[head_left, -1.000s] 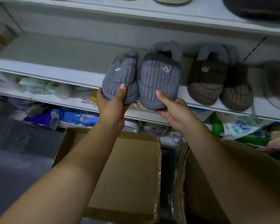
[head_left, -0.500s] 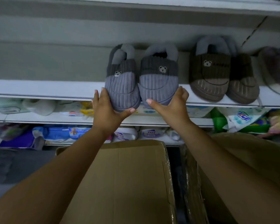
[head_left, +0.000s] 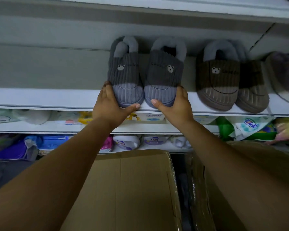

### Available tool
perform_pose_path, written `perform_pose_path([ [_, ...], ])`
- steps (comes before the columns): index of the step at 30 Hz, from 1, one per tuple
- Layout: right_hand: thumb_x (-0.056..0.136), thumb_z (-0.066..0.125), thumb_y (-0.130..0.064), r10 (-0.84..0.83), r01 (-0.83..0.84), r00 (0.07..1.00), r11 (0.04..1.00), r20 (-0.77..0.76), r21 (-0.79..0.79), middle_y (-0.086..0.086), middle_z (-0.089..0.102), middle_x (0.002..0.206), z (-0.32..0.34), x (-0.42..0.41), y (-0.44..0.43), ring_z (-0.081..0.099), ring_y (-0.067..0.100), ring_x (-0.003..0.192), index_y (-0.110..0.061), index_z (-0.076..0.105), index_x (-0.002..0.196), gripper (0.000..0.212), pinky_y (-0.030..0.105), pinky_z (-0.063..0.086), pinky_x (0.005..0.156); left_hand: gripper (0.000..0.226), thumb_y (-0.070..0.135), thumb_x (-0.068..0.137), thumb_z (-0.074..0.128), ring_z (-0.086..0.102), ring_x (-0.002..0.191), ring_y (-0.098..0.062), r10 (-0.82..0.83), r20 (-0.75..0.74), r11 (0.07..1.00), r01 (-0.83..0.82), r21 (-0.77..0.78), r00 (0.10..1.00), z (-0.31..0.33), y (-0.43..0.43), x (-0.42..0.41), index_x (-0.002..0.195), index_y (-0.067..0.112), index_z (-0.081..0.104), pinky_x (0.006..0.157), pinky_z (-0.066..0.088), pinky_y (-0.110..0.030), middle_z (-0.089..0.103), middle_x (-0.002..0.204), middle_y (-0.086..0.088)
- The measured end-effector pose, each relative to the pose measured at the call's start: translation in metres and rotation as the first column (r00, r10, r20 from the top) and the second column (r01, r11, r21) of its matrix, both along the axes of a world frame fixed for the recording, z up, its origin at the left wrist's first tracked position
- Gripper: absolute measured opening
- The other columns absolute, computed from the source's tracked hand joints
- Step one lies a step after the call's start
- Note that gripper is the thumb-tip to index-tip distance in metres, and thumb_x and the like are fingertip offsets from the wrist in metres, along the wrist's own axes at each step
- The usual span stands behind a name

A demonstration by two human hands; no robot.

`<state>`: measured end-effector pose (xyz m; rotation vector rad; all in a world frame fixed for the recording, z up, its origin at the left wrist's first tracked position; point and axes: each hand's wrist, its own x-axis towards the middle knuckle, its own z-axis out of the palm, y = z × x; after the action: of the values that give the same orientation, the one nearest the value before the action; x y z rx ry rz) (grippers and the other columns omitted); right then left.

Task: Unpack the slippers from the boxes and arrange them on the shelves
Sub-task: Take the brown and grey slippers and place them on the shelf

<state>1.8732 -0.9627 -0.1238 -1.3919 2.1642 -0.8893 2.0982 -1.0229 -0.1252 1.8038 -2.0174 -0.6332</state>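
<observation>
A white shelf (head_left: 40,97) is seen ahead, with a back panel behind it and another board above. Packaged goods (head_left: 127,142) are stacked on the lower tiers. Two cardboard boxes, one (head_left: 132,189) below the arms and a film-wrapped one (head_left: 205,205) beside it, are seen underneath.

The placing step is judged to be nearly done. The left grey slipper (head_left: 126,80) and the right grey slipper (head_left: 163,79) are set side by side on the shelf, touching, with heels towards the back panel. The left hand (head_left: 108,107) is wrapped round the toe of the left one, thumb across the front and fingers (head_left: 105,85) along the outer side. The right hand (head_left: 175,109) is wrapped round the other in mirror fashion.

Next, a release and a return to the boxes are called for, perhaps after a small push back, since the toes are set close to the front lip. The brown pair (head_left: 217,84) is stood just beside on the right, so little room is left there. Bare board is shown to the left. The arms can be drawn straight back over the boxes.
</observation>
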Motion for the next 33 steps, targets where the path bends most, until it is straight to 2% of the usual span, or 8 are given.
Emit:
perform_pose_path([
  [3,0.073,0.082,-0.060,0.015,-0.016,1.000,0.998,0.021,0.055,0.009,0.036,0.155,0.010,-0.004,-0.003,0.040,0.027,0.142,-0.012,0.033,0.152,0.105,0.033,0.036,0.114,0.136,0.092,0.056,0.066,0.039,0.144,-0.030,-0.018,-0.011,0.998,0.019,0.062,1.000,0.011,-0.001,0.002,0.157,0.015,0.020,0.114,0.041,-0.051,0.036,0.160,-0.008],
  [7,0.066,0.089,-0.058,0.126,-0.152,0.985,0.955,0.116,0.255,0.005,0.041,0.154,0.037,-0.016,-0.004,0.045,0.025,0.139,-0.017,0.030,0.154,0.114,0.038,0.040,0.115,0.135,0.093,0.054,0.059,0.044,0.141,-0.033,-0.105,0.050,0.984,0.097,0.147,0.993,0.041,0.000,0.013,0.154,0.010,0.022,0.112,0.043,-0.049,0.040,0.157,-0.013],
  [11,0.068,0.089,-0.055,0.333,-0.324,0.941,0.838,0.060,0.438,0.001,0.034,0.162,0.080,-0.021,0.021,0.039,0.023,0.144,-0.016,0.010,0.162,0.128,0.032,0.034,0.117,0.095,0.073,0.081,0.064,0.047,0.136,-0.033,-0.198,0.165,0.980,0.199,0.011,0.966,0.082,0.027,0.022,0.151,0.015,0.036,0.103,0.046,-0.048,0.047,0.152,-0.010],
  [15,0.077,0.085,-0.049,0.395,-0.330,0.908,0.880,-0.140,0.342,0.005,0.028,0.166,0.126,-0.013,0.069,0.033,0.024,0.149,-0.016,0.019,0.162,0.112,0.030,0.029,0.119,0.085,0.064,0.086,0.066,0.044,0.140,-0.031,-0.290,0.110,0.939,0.305,-0.159,0.951,0.125,0.065,0.031,0.151,0.014,0.043,0.108,0.043,-0.046,0.045,0.155,-0.009],
  [19,0.082,0.083,-0.044,0.383,-0.330,0.880,0.918,-0.282,0.220,0.003,0.026,0.167,0.179,-0.004,0.123,0.028,0.022,0.151,-0.018,0.027,0.160,0.100,0.034,0.027,0.122,0.082,0.062,0.087,0.068,0.047,0.136,-0.031,-0.448,0.118,0.858,0.463,-0.221,0.886,0.183,0.098,0.023,0.150,0.014,0.046,0.108,0.042,-0.041,0.050,0.151,-0.009],
  [24,0.083,0.078,-0.052,0.264,-0.209,0.882,0.962,-0.391,0.179,-0.006,0.019,0.168,0.250,-0.014,0.181,0.021,0.018,0.153,-0.026,0.024,0.161,0.099,0.038,0.029,0.122,0.078,0.067,0.085,0.061,0.054,0.127,-0.031,-0.574,0.185,0.730,0.601,-0.325,0.797,0.258,0.127,-0.010,0.146,0.018,0.051,0.102,0.046,-0.040,0.058,0.141,-0.008],
  [29,0.080,0.078,-0.057,0.058,-0.036,0.846,0.998,-0.530,0.052,-0.004,0.034,0.162,0.322,-0.047,0.247,0.032,0.018,0.148,-0.025,0.032,0.157,0.095,0.042,0.037,0.116,0.078,0.063,0.087,0.064,0.048,0.135,-0.028,-0.670,0.268,0.575,0.712,-0.402,0.692,0.331,0.159,-0.056,0.150,0.021,0.044,0.107,0.044,-0.041,0.051,0.150,-0.005],
  [33,0.080,0.076,-0.060,-0.061,0.052,0.816,0.998,-0.575,-0.033,-0.007,0.036,0.161,0.376,-0.076,0.303,0.032,0.015,0.147,-0.028,0.032,0.156,0.093,0.041,0.036,0.117,0.083,0.068,0.087,0.060,0.046,0.138,-0.026,-0.724,0.330,0.436,0.772,-0.463,0.606,0.381,0.188,-0.100,0.152,0.021,0.042,0.110,0.044,-0.044,0.049,0.152,-0.004],
])
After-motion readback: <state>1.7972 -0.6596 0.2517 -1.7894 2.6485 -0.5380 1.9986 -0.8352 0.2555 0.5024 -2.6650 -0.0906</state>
